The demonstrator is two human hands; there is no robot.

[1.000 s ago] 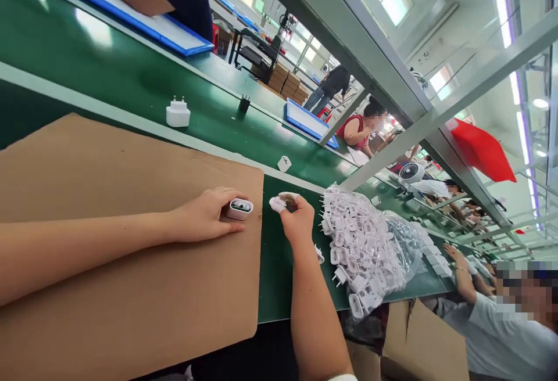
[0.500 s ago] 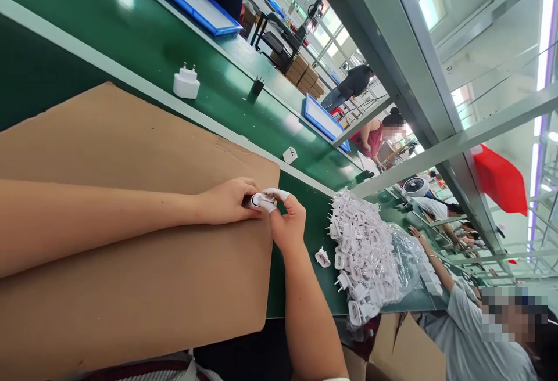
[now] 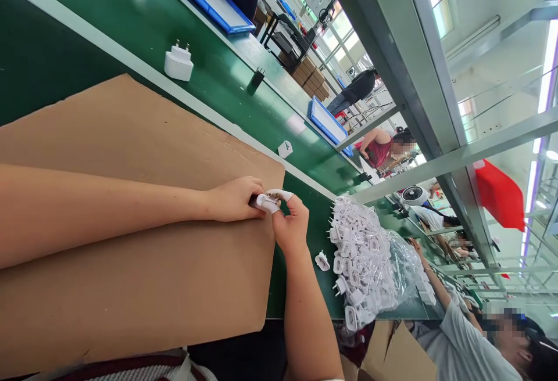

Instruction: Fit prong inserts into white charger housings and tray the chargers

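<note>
Over the edge of a brown cardboard sheet [image 3: 183,276], my two hands meet. My left hand [image 3: 238,198] is closed around a white charger housing [image 3: 260,200], mostly hidden by its fingers. White covers wrap the thumb and forefinger of my right hand [image 3: 291,224], which pinch at the housing's end. Between those fingertips shows a small brownish detail, too small to name. A loose white plug part [image 3: 322,261] lies on the green table to the right, beside a heap of similar white plug housings [image 3: 361,253] in clear plastic.
Beyond the pale rail, a white charger [image 3: 178,63], a black plug [image 3: 256,81] and a small white charger block [image 3: 285,149] stand on the green surface [image 3: 218,87]. Blue-edged trays [image 3: 329,121] line the far side. A co-worker [image 3: 457,323] reaches in at right, under a metal frame.
The view has shifted slightly, so my hands sit a little farther right in it. Both keep nearly the same hold. The co-worker at right has moved slightly.
</note>
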